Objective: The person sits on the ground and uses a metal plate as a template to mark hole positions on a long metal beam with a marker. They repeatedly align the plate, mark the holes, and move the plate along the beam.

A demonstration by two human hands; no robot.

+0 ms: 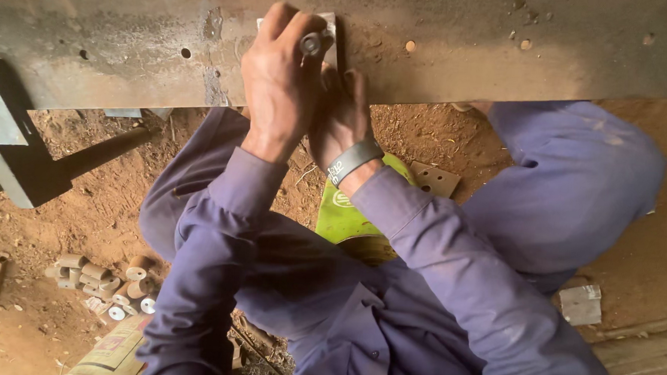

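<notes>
Nearest the camera are the purple sleeves and bent knees of the person, who crouches over red dirt. On the ground lie a green sandal [347,211], a small drilled metal plate [435,179], another pale plate [581,304] and a heap of short metal bushings [104,279] (some showing bright cut ends). Higher up, the right hand [342,120], with a grey wristband [352,160], is pressed to the lower edge of the beam; its fingers are hidden behind the other hand, so its grip cannot be told. The left hand [278,76] is clenched round a short metal cylinder [311,43], holding it against a small plate on the long rusty steel beam [504,52], which spans the view at the top and has drilled holes
</notes>
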